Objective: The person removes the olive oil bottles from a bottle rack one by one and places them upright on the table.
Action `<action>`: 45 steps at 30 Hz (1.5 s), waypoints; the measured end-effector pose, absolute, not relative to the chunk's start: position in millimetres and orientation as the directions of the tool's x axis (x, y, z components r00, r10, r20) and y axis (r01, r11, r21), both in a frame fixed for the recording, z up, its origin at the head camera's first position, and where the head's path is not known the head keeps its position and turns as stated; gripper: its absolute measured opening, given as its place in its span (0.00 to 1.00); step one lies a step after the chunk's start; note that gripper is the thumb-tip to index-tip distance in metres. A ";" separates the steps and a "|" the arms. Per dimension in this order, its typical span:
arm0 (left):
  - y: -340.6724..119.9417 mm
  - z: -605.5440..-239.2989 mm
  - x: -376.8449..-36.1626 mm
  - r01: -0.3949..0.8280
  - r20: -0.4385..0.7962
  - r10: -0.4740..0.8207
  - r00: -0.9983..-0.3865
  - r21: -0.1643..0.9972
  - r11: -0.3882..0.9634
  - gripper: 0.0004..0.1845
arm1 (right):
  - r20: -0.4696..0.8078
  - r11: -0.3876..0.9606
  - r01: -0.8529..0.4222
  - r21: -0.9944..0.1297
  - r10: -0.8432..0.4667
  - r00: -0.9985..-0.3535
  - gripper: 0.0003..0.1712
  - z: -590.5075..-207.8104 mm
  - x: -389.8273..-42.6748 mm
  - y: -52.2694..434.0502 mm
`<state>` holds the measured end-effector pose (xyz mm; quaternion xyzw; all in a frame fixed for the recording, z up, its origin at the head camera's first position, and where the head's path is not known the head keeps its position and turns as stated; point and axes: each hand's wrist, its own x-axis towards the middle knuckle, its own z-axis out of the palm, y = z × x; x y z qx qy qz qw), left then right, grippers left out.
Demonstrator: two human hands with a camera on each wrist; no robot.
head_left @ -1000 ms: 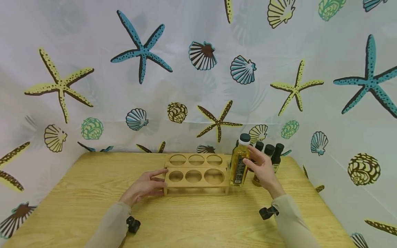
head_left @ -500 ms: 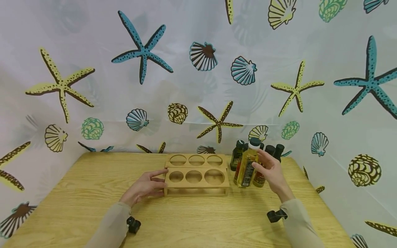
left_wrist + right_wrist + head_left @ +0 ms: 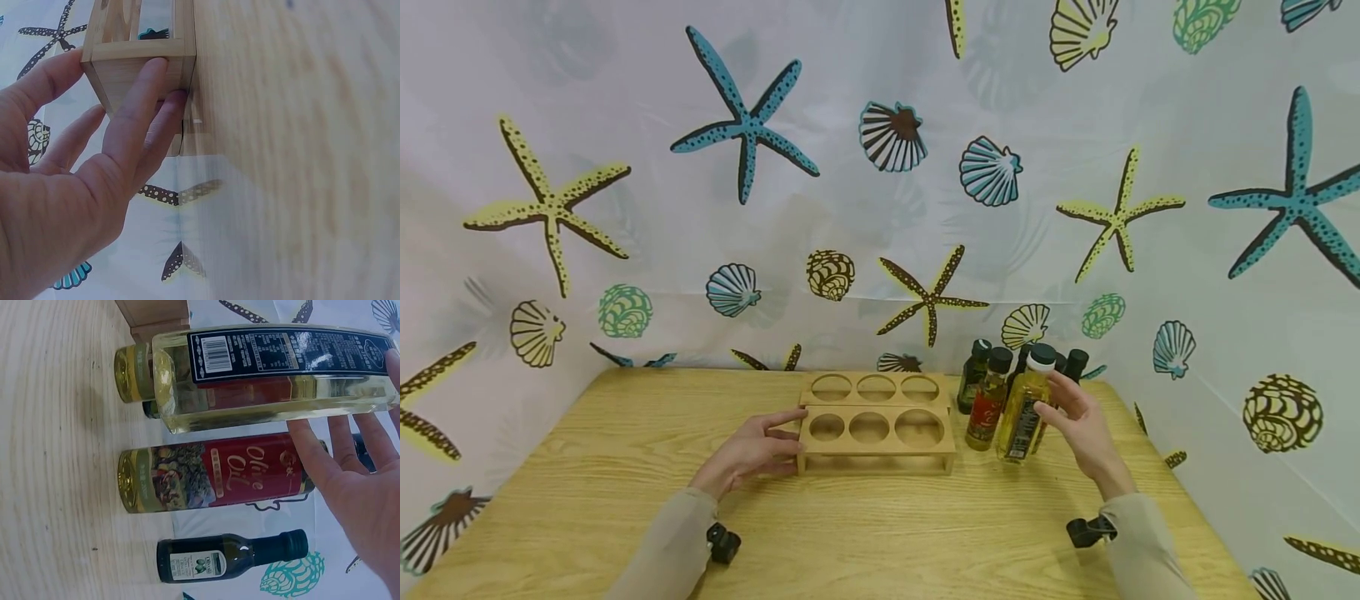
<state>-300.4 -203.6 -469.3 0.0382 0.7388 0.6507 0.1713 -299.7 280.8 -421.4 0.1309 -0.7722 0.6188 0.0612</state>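
Note:
In the head view my right hand (image 3: 1086, 437) holds a flat-sided clear bottle of yellow oil (image 3: 1024, 417) by its upper part. Its dark cap and white collar show above the fingers. The right wrist view shows its dark barcoded label (image 3: 262, 353) and its base raised off the table. My left hand (image 3: 748, 454) rests against the left end of a two-tier wooden bottle rack (image 3: 847, 427), whose round holes hold nothing. Seen from the left wrist, extended fingers touch the rack's end panel (image 3: 134, 72).
Right of the rack stand a red-labelled bottle (image 3: 985, 412) and a dark green bottle (image 3: 972, 383). Behind the held bottle are more dark-capped bottles, partly hidden, including a small dark bottle (image 3: 225, 556) and an olive oil bottle (image 3: 250, 469). A patterned curtain (image 3: 880, 208) encloses the table.
My right hand has carried the oil bottle rightward and slightly down, away from the rack, uncovering the red-labelled and green bottles. The left hand and rack have stayed put.

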 end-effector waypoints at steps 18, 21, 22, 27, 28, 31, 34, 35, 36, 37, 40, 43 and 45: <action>-203.7 -469.8 -299.3 -0.157 -0.198 0.291 -0.936 0.975 0.160 0.38 | 0.192 0.244 -0.215 -0.946 -0.113 -0.975 0.40 -429.9 -299.5 298.5; -203.9 -470.0 -298.1 -0.156 -0.197 0.293 -0.936 0.975 0.156 0.38 | 0.188 0.241 -0.211 -0.947 -0.114 -0.976 0.40 -429.6 -298.1 302.1; -203.9 -470.2 -297.8 -0.155 -0.196 0.295 -0.935 0.975 0.157 0.38 | 0.188 0.243 -0.211 -0.947 -0.113 -0.976 0.40 -429.7 -297.4 303.6; -204.2 -471.7 -297.9 -0.163 -0.203 0.288 -0.936 0.974 0.158 0.38 | 0.199 0.238 -0.222 -0.946 -0.114 -0.973 0.39 -433.2 -295.0 311.7; -204.5 -472.1 -298.3 -0.161 -0.203 0.289 -0.935 0.974 0.162 0.38 | 0.207 0.233 -0.229 -0.945 -0.116 -0.971 0.39 -433.9 -294.8 313.3; -204.7 -473.4 -299.7 -0.165 -0.206 0.285 -0.936 0.973 0.163 0.38 | 0.223 0.222 -0.239 -0.945 -0.096 -0.970 0.38 -435.7 -295.0 318.1; -204.7 -473.5 -300.2 -0.162 -0.202 0.284 -0.937 0.974 0.160 0.38 | 0.224 0.233 -0.235 -0.944 -0.073 -0.972 0.37 -436.7 -295.4 323.0; -204.7 -473.7 -300.4 -0.166 -0.204 0.279 -0.938 0.974 0.155 0.37 | 0.221 0.232 -0.231 -0.945 -0.067 -0.973 0.37 -436.9 -295.3 324.4; -204.7 -473.4 -300.2 -0.167 -0.204 0.279 -0.938 0.974 0.151 0.37 | 0.217 0.235 -0.226 -0.945 -0.067 -0.974 0.37 -437.3 -295.2 325.9; -204.7 -473.1 -300.4 -0.172 -0.207 0.272 -0.940 0.974 0.147 0.37 | 0.212 0.236 -0.222 -0.946 -0.067 -0.975 0.37 -437.9 -295.2 327.5; -205.6 -472.7 -300.6 -0.167 -0.205 0.283 -0.937 0.974 0.151 0.38 | 0.202 0.228 -0.215 -0.950 -0.077 -0.976 0.37 -440.1 -295.0 331.5; -205.6 -472.9 -300.6 -0.177 -0.211 0.272 -0.939 0.974 0.144 0.37 | 0.194 0.224 -0.209 -0.952 -0.084 -0.977 0.37 -442.7 -295.5 335.4; -205.4 -473.0 -300.7 -0.169 -0.207 0.279 -0.938 0.974 0.152 0.37 | 0.194 0.226 -0.210 -0.951 -0.090 -0.977 0.37 -444.5 -295.9 338.1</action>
